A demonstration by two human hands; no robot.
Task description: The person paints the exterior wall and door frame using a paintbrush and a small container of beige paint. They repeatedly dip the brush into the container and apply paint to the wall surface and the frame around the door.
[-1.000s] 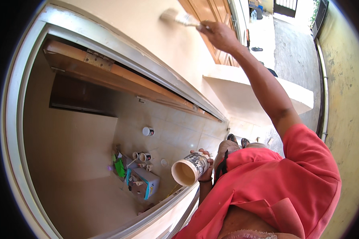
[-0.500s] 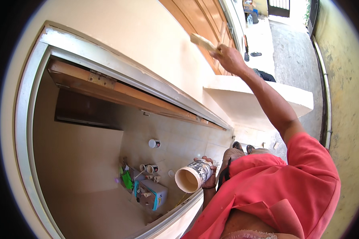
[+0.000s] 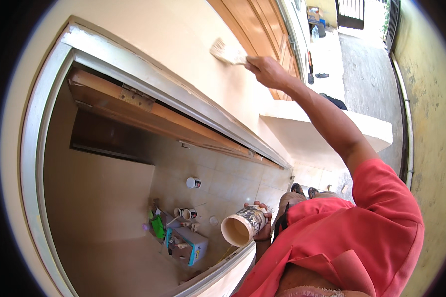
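- Right hand gripping paintbrush by handle; bristles at cream wall beyond it.
- Left hand wrapped around cylindrical paint pot, nearer body.

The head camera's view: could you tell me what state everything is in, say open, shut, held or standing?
Broad pale-bristled paintbrush: gripped in the right hand, bristles at the cream wall; contact unclear.
White-and-dark cylindrical pot: uncovered, held in the left hand.
Brown wooden hinged door: open.
Small white-topped tub: on the floor, apparently lidded.
Grey box with teal trim: small things in or on it.
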